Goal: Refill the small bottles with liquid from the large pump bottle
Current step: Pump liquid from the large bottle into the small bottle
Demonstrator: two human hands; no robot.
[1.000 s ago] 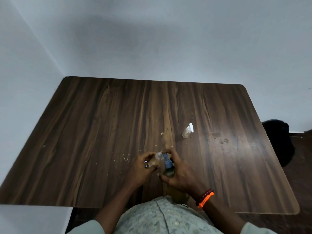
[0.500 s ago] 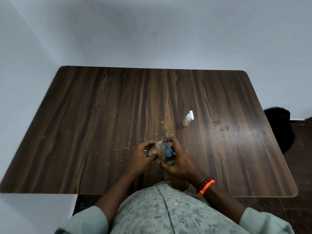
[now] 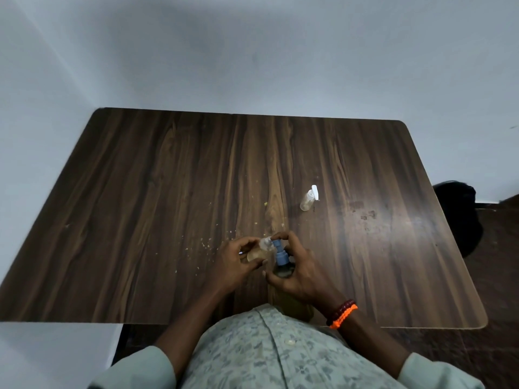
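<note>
My left hand [image 3: 234, 262] grips a small clear bottle [image 3: 259, 249] with yellowish liquid in its lower part, tilted so its open neck meets the blue pump spout. My right hand [image 3: 300, 272] wraps the large pump bottle [image 3: 283, 269], a finger resting on top of its blue pump head [image 3: 279, 251]. The big bottle's lower body is mostly hidden behind my hand and shirt. A second small bottle [image 3: 307, 199] with a white cap stands alone farther back on the dark wooden table [image 3: 140, 206].
Pale crumbs [image 3: 207, 244] and specks lie scattered on the table left of my hands. A stained patch [image 3: 365, 214] marks the wood to the right. A black bag [image 3: 460, 214] sits on the floor past the table's right edge. Walls close off the back and left.
The camera view shifted slightly, so the table sits lower than half a second ago. Both hands keep the same grip on the two bottles near the front edge.
</note>
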